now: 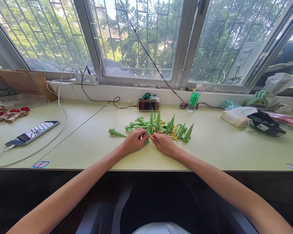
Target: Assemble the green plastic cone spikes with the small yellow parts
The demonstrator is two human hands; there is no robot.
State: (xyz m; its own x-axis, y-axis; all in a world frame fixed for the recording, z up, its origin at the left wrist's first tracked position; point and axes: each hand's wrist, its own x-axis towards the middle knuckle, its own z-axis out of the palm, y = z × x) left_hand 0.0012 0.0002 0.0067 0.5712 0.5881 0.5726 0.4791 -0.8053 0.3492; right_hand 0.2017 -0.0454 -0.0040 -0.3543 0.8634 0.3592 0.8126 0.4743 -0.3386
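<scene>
Matte green spike [147, 132], tapered, upright in left hand's [134, 139] grip, mid-desk. Right hand [163, 142] narrow at its base, can't tell on what. Desk [210, 152] edge near; room rightward to tissue pack [235, 118].

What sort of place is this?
Probably an indoor workroom, perhaps a small workshop: a pale tabletop in front of windows with bars outside, and green spikes heaped with small yellow pieces.

Pic bright w/ daylight thru windows [146, 42], reflections on phone screen [33, 132], soft shadows, wide-angle stretch nr edges.
</scene>
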